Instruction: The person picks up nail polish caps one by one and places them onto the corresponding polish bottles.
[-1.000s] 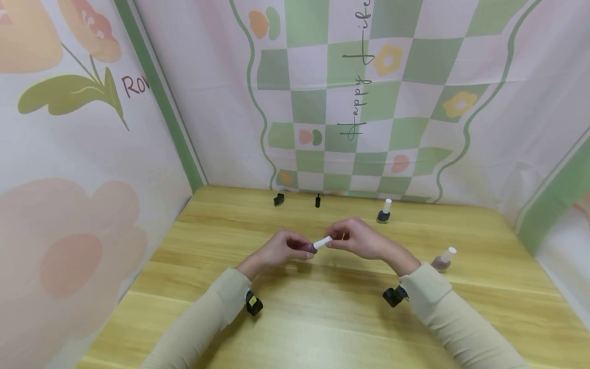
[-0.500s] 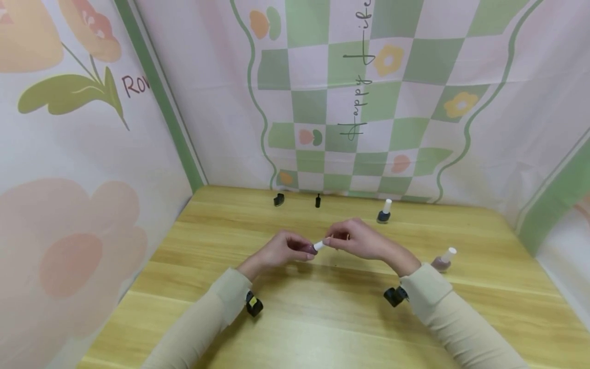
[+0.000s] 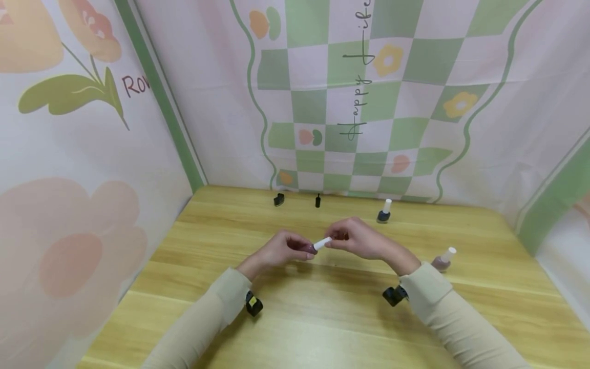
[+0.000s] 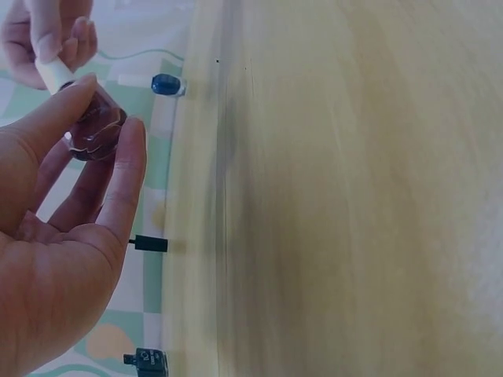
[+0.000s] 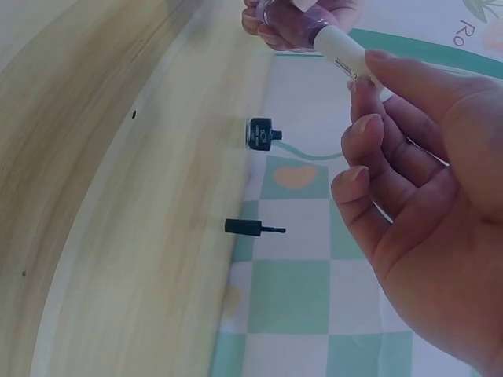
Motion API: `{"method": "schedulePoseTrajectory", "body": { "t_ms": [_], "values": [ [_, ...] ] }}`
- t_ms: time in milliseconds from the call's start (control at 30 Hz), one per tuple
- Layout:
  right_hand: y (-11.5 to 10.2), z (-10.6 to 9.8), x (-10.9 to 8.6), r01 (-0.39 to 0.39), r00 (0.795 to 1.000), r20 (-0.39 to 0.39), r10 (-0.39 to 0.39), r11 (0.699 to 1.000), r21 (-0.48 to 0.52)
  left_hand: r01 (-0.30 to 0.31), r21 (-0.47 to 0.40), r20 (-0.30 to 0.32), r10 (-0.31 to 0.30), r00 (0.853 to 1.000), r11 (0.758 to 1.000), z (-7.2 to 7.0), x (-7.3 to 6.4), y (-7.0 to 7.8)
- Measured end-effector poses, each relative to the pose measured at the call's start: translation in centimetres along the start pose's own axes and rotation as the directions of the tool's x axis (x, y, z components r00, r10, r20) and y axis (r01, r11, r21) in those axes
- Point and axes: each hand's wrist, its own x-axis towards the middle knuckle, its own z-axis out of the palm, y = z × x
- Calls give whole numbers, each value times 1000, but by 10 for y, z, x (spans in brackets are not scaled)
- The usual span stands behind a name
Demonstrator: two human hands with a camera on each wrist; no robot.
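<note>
My left hand (image 3: 283, 248) grips a mauve nail polish bottle (image 4: 100, 129) by its glass body, between thumb and fingers. The bottle is tilted above the table, and its white cap (image 5: 342, 53) points toward my right hand (image 3: 357, 238). With thumb and index finger, my right hand pinches the far end of that cap; its other fingers curl loosely below. In the right wrist view the cap meets the neck of the bottle. Part of the glass is hidden behind the left fingers.
At the back of the wooden table (image 3: 322, 328) stand an uncapped black polish bottle (image 3: 278, 200) and a black brush cap (image 3: 318, 201). A dark blue polish bottle (image 3: 384, 216) stands back right; another mauve one (image 3: 441, 263) is beside my right forearm. A patterned curtain (image 3: 304, 107) hangs behind.
Half a second ago the right fingers covered more of the white cap, closer to the bottle; now they are back at its end. The left hand and bottle have hardly moved.
</note>
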Motion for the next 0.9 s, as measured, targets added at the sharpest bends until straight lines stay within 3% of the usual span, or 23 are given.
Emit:
{"method": "schedulePoseTrajectory", "body": {
  "t_ms": [367, 633, 900],
  "values": [
    [0, 0, 0, 14, 1000, 26, -12, 997, -73, -35, 13, 15, 35, 999, 999, 1, 1, -4],
    [0, 4, 1, -21, 999, -38, 19, 999, -35, -23, 26, -3, 23, 1000, 999, 1, 0, 0],
    [-3, 8, 3, -34, 994, -106, 34, 999, -3, -58, 80, -15, 60, 998, 995, 5, 0, 0]
  ]
}}
